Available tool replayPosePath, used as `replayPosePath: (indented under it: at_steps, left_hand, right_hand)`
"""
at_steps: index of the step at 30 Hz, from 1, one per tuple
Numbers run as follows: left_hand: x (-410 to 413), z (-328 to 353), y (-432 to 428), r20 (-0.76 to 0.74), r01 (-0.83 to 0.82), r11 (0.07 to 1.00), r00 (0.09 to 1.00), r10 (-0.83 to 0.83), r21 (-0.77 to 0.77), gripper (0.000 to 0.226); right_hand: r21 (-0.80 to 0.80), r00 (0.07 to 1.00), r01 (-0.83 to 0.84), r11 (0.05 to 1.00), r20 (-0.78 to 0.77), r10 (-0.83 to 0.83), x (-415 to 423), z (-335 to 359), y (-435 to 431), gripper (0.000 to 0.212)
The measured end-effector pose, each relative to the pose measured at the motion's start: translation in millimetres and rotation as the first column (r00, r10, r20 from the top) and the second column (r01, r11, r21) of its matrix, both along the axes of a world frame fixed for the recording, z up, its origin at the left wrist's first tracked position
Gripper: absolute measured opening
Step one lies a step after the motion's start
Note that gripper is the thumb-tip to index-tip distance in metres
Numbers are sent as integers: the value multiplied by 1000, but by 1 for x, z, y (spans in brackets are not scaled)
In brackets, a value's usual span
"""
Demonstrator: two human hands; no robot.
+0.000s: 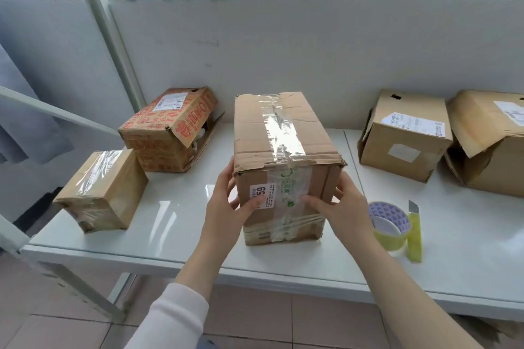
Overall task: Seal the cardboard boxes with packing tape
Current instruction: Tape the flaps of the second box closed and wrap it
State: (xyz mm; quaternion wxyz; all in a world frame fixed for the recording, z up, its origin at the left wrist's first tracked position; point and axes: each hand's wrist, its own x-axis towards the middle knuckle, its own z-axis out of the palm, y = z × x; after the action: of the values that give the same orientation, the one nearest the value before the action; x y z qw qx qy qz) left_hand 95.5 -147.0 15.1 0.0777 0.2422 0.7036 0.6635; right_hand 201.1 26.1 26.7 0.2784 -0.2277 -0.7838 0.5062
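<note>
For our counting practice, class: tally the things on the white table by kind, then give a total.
cardboard boxes: 5 (small taped box, red-printed box, middle box, labelled box, torn box)
tape roll: 1
utility knife: 1
Total: 7

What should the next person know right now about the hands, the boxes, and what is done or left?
Left hand and right hand grip the middle box at its near end, on the table.
Tape roll and knife stand right of it.
Done: middle box and small box at left carry tape.
To do: red box has an open flap; plain box and torn box at right look open.
</note>
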Motion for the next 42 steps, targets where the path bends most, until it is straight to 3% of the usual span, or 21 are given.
replayPosePath:
  at_steps: [6,13,26,30,34,37,39,42]
  left_hand:
    - [-59,-1,32,-13,58,998,998,-57,13,65]
    - [-128,2,80,-68,111,993,992,-110,24,57]
    - [-188,-6,130,-73,157,987,985,-155,34,63]
    - [-184,-2,128,-94,180,983,979,-183,-39,67]
    - [-178,4,95,-346,-27,948,934,-89,-317,69]
    - [-186,14,42,-498,-220,864,866,-40,-454,54]
    - [-197,26,5,-537,-315,783,843,-28,-536,47]
    - [-213,52,-39,-618,-463,658,787,-4,-594,40]
  right_hand:
    - [-72,993,72,995,-89,-78,-42,-6,21,49]
    - [-33,985,125,992,-118,-128,-107,-10,62,56]
    - [58,978,194,979,-94,-188,-161,-13,98,61]
    - [72,980,192,979,-69,-187,-162,-14,94,64]
    - [172,917,390,905,-165,-364,-157,-17,54,85]
    - [306,855,484,820,-366,-368,-155,-12,12,75]
    - [374,859,461,805,-413,-301,-165,-8,-15,66]
    - [437,919,316,842,-360,-158,-195,6,-57,60]
